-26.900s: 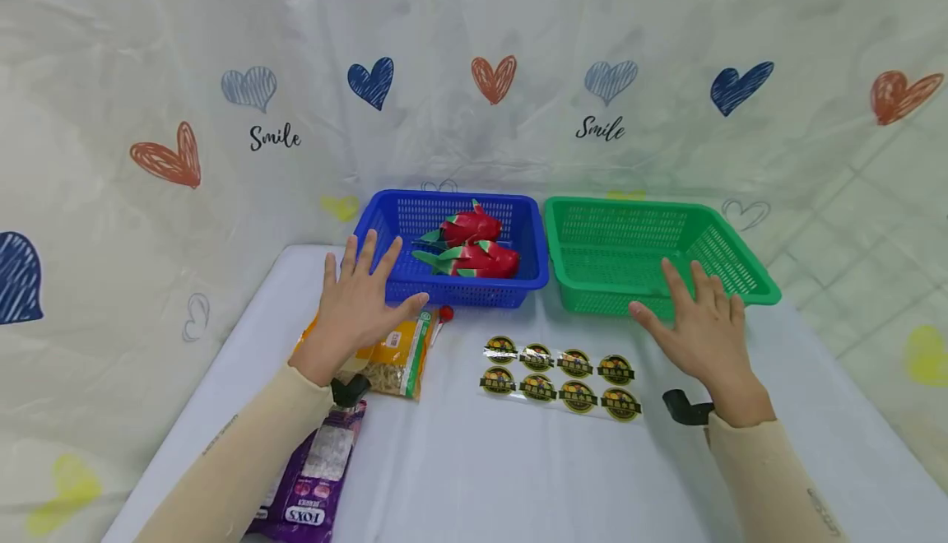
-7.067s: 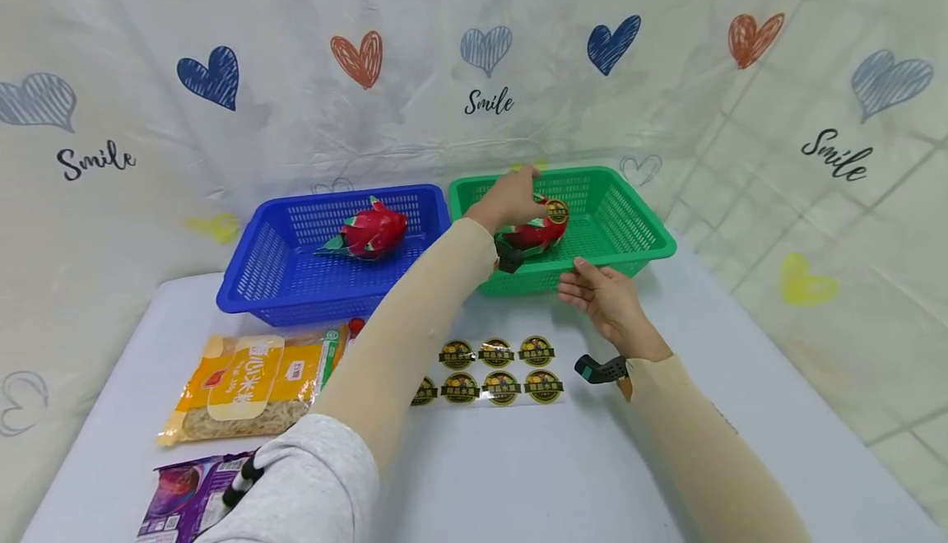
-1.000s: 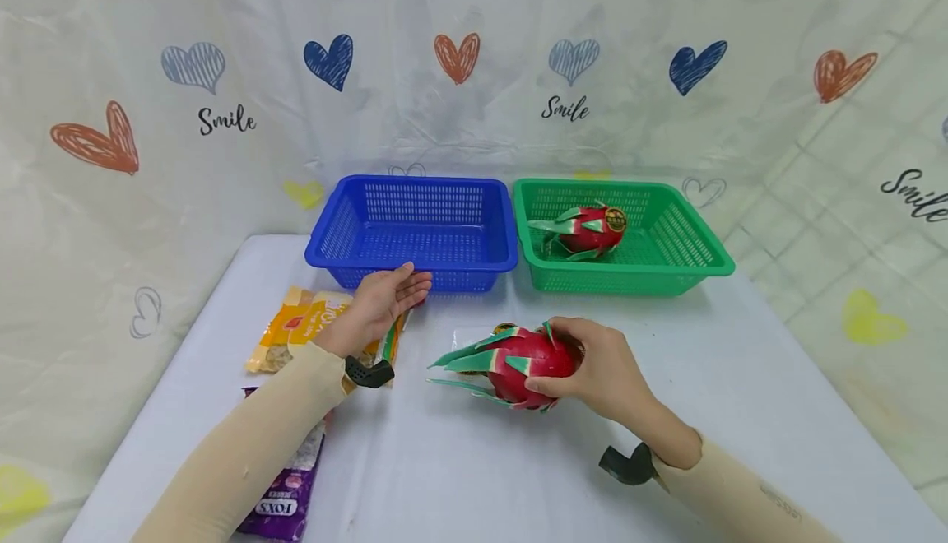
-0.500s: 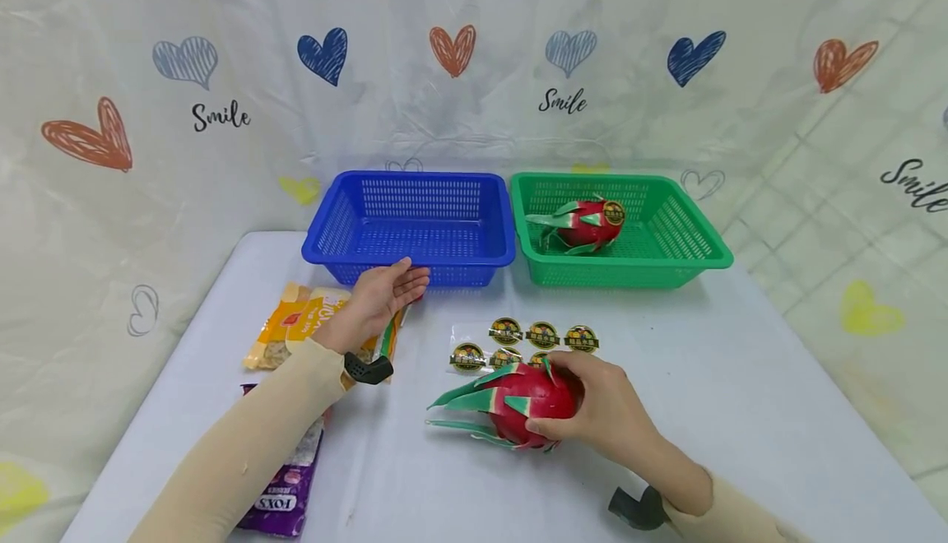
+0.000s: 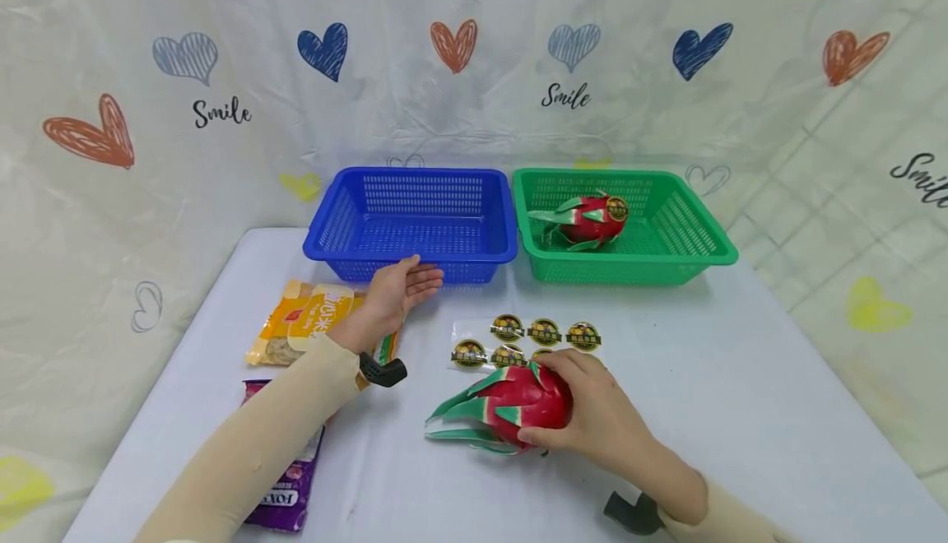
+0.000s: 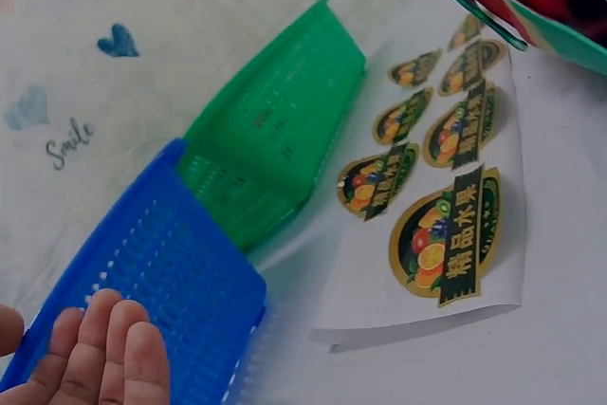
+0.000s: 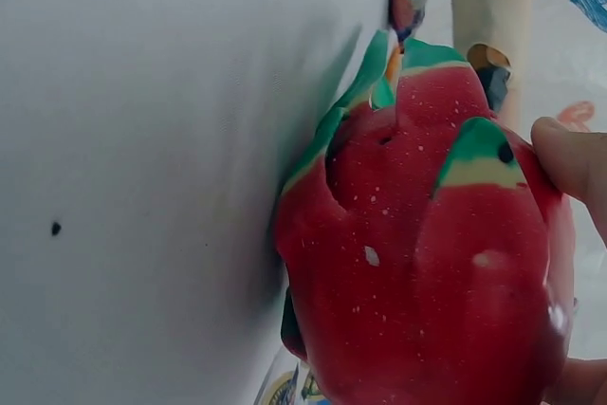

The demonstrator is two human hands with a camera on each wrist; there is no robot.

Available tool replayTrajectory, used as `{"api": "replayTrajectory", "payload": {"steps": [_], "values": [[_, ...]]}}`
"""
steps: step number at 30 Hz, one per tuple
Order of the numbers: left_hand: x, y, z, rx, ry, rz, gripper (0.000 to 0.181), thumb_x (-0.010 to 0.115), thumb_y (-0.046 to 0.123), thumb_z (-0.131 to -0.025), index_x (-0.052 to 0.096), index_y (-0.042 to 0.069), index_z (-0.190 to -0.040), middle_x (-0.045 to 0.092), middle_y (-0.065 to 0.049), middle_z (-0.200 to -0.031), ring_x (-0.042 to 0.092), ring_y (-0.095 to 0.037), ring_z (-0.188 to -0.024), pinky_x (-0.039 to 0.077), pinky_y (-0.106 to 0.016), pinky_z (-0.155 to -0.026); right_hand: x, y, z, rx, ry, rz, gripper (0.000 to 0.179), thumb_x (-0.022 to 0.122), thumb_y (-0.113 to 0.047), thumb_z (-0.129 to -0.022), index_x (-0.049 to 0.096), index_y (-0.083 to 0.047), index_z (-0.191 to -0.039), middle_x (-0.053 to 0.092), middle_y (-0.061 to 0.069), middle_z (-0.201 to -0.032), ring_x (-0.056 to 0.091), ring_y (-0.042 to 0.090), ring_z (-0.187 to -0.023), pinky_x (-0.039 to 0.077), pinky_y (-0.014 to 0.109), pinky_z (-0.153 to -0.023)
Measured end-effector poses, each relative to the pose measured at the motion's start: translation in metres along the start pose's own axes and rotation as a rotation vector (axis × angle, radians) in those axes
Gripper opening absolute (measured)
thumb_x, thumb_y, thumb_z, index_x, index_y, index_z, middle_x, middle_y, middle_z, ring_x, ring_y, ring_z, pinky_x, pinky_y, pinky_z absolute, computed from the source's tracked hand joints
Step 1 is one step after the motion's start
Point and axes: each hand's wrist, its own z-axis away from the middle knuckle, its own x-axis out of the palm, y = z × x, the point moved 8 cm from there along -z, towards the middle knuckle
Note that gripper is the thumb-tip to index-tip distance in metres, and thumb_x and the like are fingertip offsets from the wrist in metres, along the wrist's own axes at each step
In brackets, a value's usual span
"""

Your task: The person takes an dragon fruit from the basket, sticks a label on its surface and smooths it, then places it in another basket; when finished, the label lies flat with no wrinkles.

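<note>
My right hand (image 5: 600,411) grips a red dragon fruit (image 5: 518,403) by its rounded end, thumb on the near side. Its green leaf tips point left, and it is close over the white table. In the right wrist view the dragon fruit (image 7: 436,234) fills the middle, with fingertips at the right edge. Just behind it lies a clear sheet of round fruit stickers (image 5: 507,327), partly covered by the fruit and hand. My left hand (image 5: 392,296) holds nothing, fingers extended, by the front of the blue basket (image 5: 411,260). A second dragon fruit (image 5: 585,224), bearing a round sticker, lies in the green basket (image 5: 629,268).
A yellow food bag (image 5: 285,321) lies left of the left hand, partly behind it. Nearer me is a purple packet (image 5: 285,510), half hidden by the left forearm. Both baskets stand side by side against the printed backdrop (image 5: 504,123).
Over the last second the right hand has drawn the dragon fruit toward me, uncovering most of the stickers. The left hand has shifted slightly right. Much earlier, both fruits were in the blue basket.
</note>
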Motion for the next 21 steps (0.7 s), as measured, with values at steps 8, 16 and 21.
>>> {"api": "replayTrajectory", "payload": {"steps": [8,16,21], "values": [[0.057,-0.004,-0.005,0.248,-0.131,-0.88,0.029,0.064,0.023,-0.103,0.074,0.004,-0.123,0.078,-0.011,-0.114,0.075,-0.024,-0.102,0.062,-0.033,-0.089,-0.005,-0.001,0.003,-0.052,0.043,0.068,0.09,0.098,-0.057,-0.06,0.064,-0.02,-0.135,0.066,0.001,-0.133,0.06,0.024,-0.123,0.063,0.049,-0.087],[0.092,-0.012,-0.006,0.357,-0.245,-1.301,0.032,0.075,0.028,-0.096,0.076,0.007,-0.119,0.078,-0.007,-0.112,0.071,-0.019,-0.1,0.059,-0.037,-0.092,-0.022,0.015,0.002,-0.012,0.036,-0.182,0.065,0.088,-0.046,-0.078,0.066,-0.021,-0.133,0.069,0.0,-0.128,0.062,0.023,-0.117,0.06,0.048,-0.09],[0.096,-0.021,-0.006,0.32,-0.322,-1.342,0.03,0.081,0.027,-0.091,0.076,0.008,-0.113,0.073,-0.004,-0.097,0.061,-0.016,-0.087,0.054,-0.031,-0.084,-0.032,0.045,-0.006,0.044,0.017,-0.385,0.027,0.053,-0.027,-0.108,0.072,-0.012,-0.122,0.075,0.005,-0.113,0.07,0.024,-0.1,0.06,0.03,-0.084]]}}
